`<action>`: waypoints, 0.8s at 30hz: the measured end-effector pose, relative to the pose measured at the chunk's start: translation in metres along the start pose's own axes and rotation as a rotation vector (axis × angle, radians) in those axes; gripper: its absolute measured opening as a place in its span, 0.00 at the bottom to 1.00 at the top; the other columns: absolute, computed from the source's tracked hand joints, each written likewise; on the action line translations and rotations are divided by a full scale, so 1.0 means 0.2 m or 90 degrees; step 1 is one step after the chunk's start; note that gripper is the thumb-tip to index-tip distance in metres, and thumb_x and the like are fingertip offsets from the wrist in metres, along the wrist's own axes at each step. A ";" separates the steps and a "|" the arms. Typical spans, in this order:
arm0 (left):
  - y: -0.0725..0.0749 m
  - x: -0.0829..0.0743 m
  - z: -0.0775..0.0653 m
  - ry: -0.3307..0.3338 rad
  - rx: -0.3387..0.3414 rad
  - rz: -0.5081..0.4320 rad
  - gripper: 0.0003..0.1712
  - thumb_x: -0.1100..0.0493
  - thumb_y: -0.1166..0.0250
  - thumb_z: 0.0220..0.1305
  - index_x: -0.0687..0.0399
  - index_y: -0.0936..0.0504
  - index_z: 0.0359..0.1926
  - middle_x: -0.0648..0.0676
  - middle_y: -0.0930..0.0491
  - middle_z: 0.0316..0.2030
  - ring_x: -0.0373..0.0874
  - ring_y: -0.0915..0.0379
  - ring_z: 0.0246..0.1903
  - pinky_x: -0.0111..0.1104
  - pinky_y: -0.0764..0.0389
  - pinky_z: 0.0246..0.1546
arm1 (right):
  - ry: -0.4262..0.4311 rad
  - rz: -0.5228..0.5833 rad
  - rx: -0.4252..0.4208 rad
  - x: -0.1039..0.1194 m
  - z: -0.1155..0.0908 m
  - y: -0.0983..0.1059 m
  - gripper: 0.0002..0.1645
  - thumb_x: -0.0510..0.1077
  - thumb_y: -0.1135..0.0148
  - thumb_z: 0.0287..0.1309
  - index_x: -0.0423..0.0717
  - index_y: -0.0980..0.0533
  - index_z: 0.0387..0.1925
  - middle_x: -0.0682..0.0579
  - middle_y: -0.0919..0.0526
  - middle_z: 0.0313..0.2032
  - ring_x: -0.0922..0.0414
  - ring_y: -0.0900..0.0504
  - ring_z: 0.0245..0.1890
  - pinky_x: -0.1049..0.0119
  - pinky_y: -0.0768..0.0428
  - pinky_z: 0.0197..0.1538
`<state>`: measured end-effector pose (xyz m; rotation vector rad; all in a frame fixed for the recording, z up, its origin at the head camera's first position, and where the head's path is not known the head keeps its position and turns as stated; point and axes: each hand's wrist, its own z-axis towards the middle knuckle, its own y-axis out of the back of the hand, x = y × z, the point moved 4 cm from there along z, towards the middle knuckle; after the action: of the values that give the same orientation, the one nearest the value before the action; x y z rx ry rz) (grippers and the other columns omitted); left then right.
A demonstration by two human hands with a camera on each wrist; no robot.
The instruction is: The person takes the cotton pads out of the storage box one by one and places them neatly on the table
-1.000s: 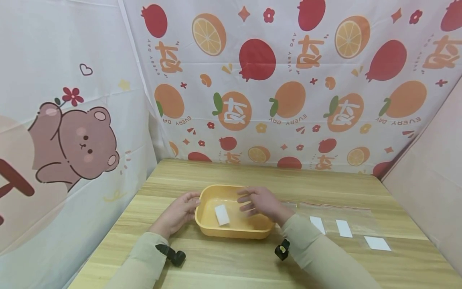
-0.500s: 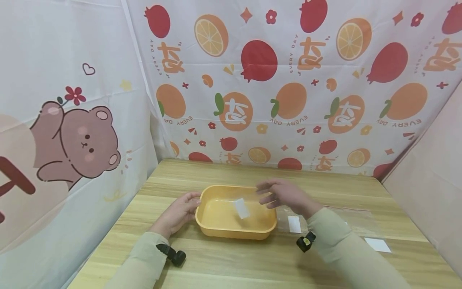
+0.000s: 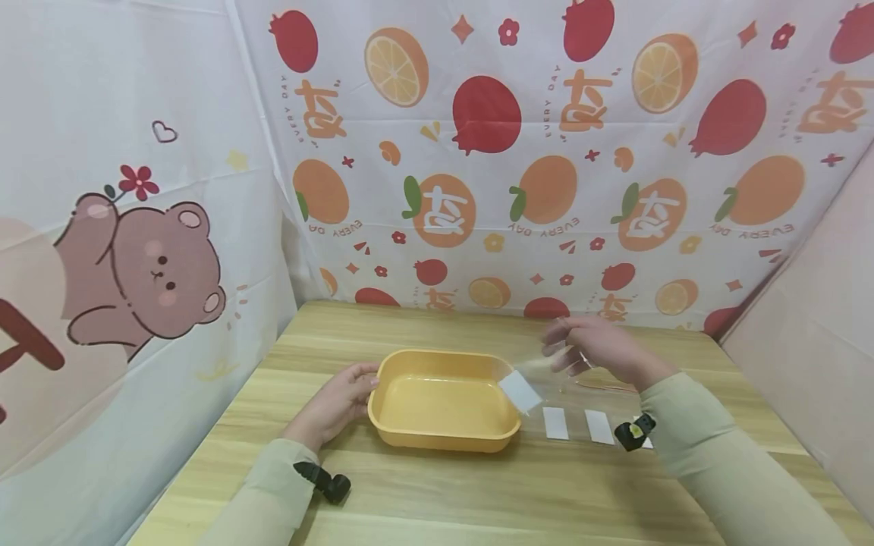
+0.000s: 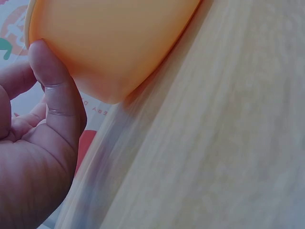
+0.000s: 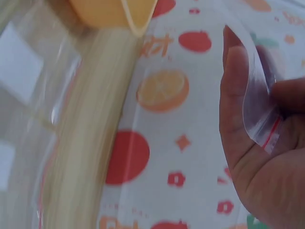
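Note:
My left hand [image 3: 340,403] grips the left end of a yellow plastic basin [image 3: 444,442]; in the left wrist view its thumb [image 4: 52,81] presses just under the rim. Nothing lies inside the basin. Over to the right, my raised right hand [image 3: 604,350] pinches a clear zip-lock bag by its top edge. The bag's white label [image 3: 520,391] hangs at the basin's right rim. In the right wrist view the red-lined clear bag [image 5: 255,109] passes between thumb and fingers.
More clear zip-lock bags lie in a row right of the basin, showing white labels, one label [image 3: 556,423] nearest the basin and another label [image 3: 599,427] beside it. A fruit-print cloth [image 3: 492,227] hangs behind the wooden table [image 3: 423,500].
My right hand has drawn the zip-lock bag rightward and up out of the basin, its white label passing from inside to the right rim. My left hand has stayed on the basin.

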<state>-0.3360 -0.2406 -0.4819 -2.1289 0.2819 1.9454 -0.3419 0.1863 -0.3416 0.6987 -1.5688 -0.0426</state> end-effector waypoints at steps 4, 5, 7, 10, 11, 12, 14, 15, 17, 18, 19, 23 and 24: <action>0.00 0.00 0.00 -0.003 0.002 0.003 0.29 0.58 0.44 0.77 0.69 0.39 0.71 0.66 0.24 0.55 0.48 0.22 0.42 0.38 0.16 0.42 | -0.002 -0.037 0.007 -0.02 -0.04 0.10 0.24 0.34 0.60 0.66 0.39 0.20 0.54 0.40 0.16 0.47 0.43 0.14 0.40 0.52 0.15 0.42; 0.00 0.00 0.00 -0.004 0.003 0.005 0.29 0.58 0.44 0.77 0.69 0.39 0.71 0.66 0.24 0.55 0.47 0.22 0.42 0.38 0.16 0.42 | -0.004 -0.043 0.009 -0.03 -0.05 0.12 0.24 0.34 0.60 0.67 0.39 0.20 0.53 0.40 0.16 0.47 0.43 0.14 0.40 0.52 0.15 0.42; 0.00 0.00 0.00 -0.006 0.006 0.005 0.29 0.58 0.44 0.77 0.69 0.39 0.71 0.66 0.24 0.55 0.47 0.22 0.42 0.38 0.16 0.42 | -0.003 -0.056 0.017 -0.04 -0.07 0.17 0.23 0.35 0.60 0.68 0.37 0.20 0.52 0.40 0.16 0.45 0.43 0.14 0.39 0.53 0.15 0.41; 0.00 0.01 0.00 -0.005 0.006 0.003 0.29 0.58 0.45 0.77 0.69 0.39 0.71 0.65 0.24 0.54 0.47 0.22 0.42 0.38 0.16 0.42 | 0.004 -0.082 0.031 -0.07 -0.10 0.23 0.21 0.36 0.60 0.71 0.36 0.20 0.50 0.41 0.16 0.44 0.44 0.15 0.39 0.54 0.15 0.41; 0.00 0.01 0.01 -0.005 0.006 0.003 0.29 0.58 0.45 0.78 0.68 0.39 0.71 0.65 0.24 0.54 0.47 0.22 0.42 0.38 0.16 0.42 | 0.005 -0.094 0.037 -0.08 -0.11 0.26 0.21 0.37 0.60 0.72 0.36 0.20 0.49 0.41 0.16 0.43 0.44 0.15 0.39 0.54 0.15 0.41; 0.00 0.01 0.01 -0.005 0.006 0.003 0.29 0.58 0.45 0.78 0.68 0.39 0.71 0.65 0.24 0.54 0.47 0.22 0.41 0.38 0.16 0.42 | 0.007 -0.109 0.038 -0.09 -0.11 0.28 0.21 0.36 0.60 0.71 0.36 0.19 0.48 0.42 0.16 0.42 0.45 0.15 0.38 0.54 0.15 0.40; 0.00 0.01 0.01 -0.006 0.005 0.002 0.29 0.58 0.44 0.77 0.69 0.39 0.71 0.65 0.24 0.53 0.47 0.22 0.41 0.38 0.16 0.42 | -0.002 -0.138 0.041 -0.12 -0.12 0.33 0.20 0.36 0.59 0.72 0.37 0.19 0.46 0.43 0.16 0.41 0.46 0.16 0.38 0.54 0.15 0.40; 0.00 0.01 0.01 -0.006 0.006 0.002 0.29 0.58 0.44 0.77 0.69 0.39 0.71 0.65 0.24 0.54 0.47 0.22 0.42 0.38 0.16 0.42 | -0.009 -0.152 0.042 -0.14 -0.13 0.35 0.20 0.36 0.59 0.72 0.37 0.19 0.46 0.43 0.16 0.40 0.47 0.16 0.37 0.55 0.16 0.40; 0.00 0.01 0.01 -0.007 0.010 0.004 0.29 0.57 0.44 0.77 0.69 0.39 0.71 0.66 0.24 0.54 0.47 0.22 0.42 0.38 0.16 0.42 | -0.034 -0.172 0.041 -0.18 -0.14 0.39 0.20 0.35 0.59 0.70 0.36 0.19 0.44 0.44 0.16 0.37 0.48 0.17 0.35 0.55 0.16 0.39; 0.00 0.01 0.01 -0.007 0.011 0.005 0.30 0.57 0.44 0.77 0.69 0.39 0.71 0.66 0.24 0.54 0.48 0.22 0.42 0.38 0.16 0.43 | -0.045 -0.184 0.039 -0.20 -0.15 0.41 0.19 0.34 0.59 0.69 0.37 0.19 0.43 0.45 0.16 0.36 0.49 0.17 0.34 0.56 0.16 0.38; 0.00 0.01 0.01 -0.007 0.013 0.005 0.30 0.57 0.44 0.77 0.69 0.39 0.71 0.66 0.24 0.55 0.48 0.22 0.43 0.38 0.16 0.43 | -0.058 -0.192 0.039 -0.23 -0.16 0.43 0.19 0.34 0.59 0.68 0.37 0.19 0.42 0.45 0.17 0.35 0.49 0.18 0.33 0.56 0.16 0.37; 0.00 0.01 0.01 -0.009 0.015 0.006 0.30 0.57 0.45 0.77 0.70 0.41 0.71 0.67 0.25 0.56 0.49 0.22 0.44 0.39 0.16 0.44 | -0.090 -0.229 0.030 -0.31 -0.20 0.51 0.18 0.35 0.58 0.67 0.40 0.19 0.36 0.47 0.18 0.28 0.53 0.20 0.28 0.59 0.17 0.32; 0.00 0.01 0.01 -0.010 0.016 0.006 0.31 0.57 0.45 0.77 0.70 0.41 0.71 0.67 0.25 0.56 0.49 0.22 0.45 0.39 0.16 0.44 | -0.092 -0.239 0.028 -0.33 -0.21 0.52 0.18 0.35 0.58 0.67 0.41 0.19 0.34 0.48 0.19 0.27 0.54 0.21 0.26 0.60 0.18 0.30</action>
<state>-0.3377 -0.2407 -0.4843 -2.0987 0.3125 1.9531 -0.3478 0.3173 -0.3498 1.0369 -1.5590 -0.3432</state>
